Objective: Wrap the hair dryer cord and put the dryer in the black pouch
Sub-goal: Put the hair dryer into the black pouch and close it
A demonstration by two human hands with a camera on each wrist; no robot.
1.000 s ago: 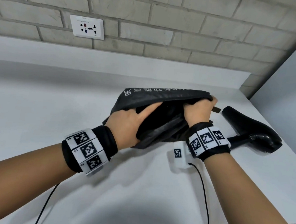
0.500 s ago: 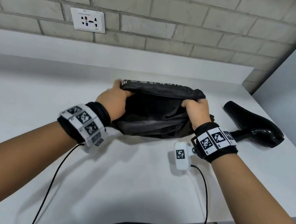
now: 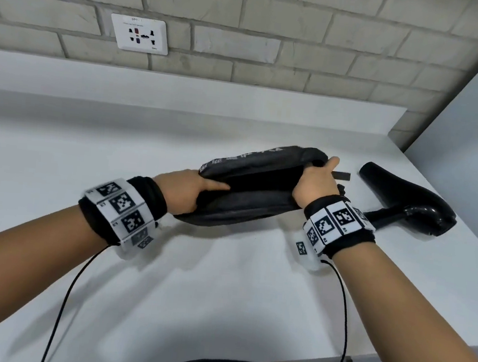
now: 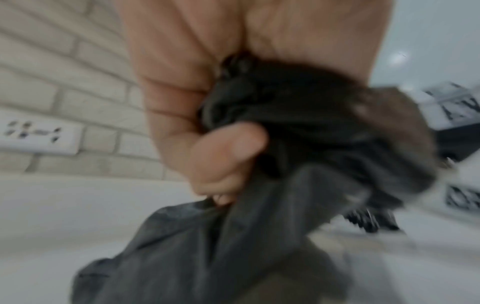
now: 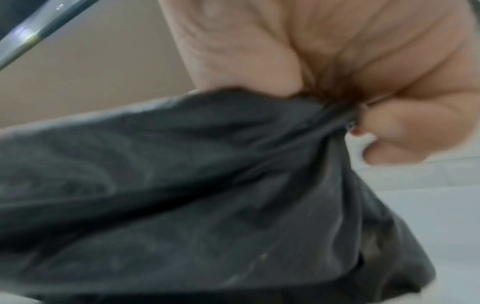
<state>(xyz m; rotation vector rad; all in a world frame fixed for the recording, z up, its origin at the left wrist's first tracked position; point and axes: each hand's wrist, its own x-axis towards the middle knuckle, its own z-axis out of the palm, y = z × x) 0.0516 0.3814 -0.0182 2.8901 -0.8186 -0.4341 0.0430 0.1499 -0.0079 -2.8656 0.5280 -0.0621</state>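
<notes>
White worktop (image 3: 221,296), brick wall behind: both hands stretch the black pouch (image 3: 247,199) just above it.
Head view only: hair dryer (image 3: 405,202) lying right of the pouch, outside it. Wrist views, blurred: left hand (image 3: 182,194) with fingers (image 4: 228,152) curled round bunched fabric; right hand (image 3: 316,185) pinching the pouch edge (image 5: 207,185).

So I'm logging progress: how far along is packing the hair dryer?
Done: cannot tell whether the cord is wrapped. In hand: the left hand and right hand grip opposite ends of the black pouch. Left: the hair dryer lies on the counter beside the pouch, not yet inside.
</notes>
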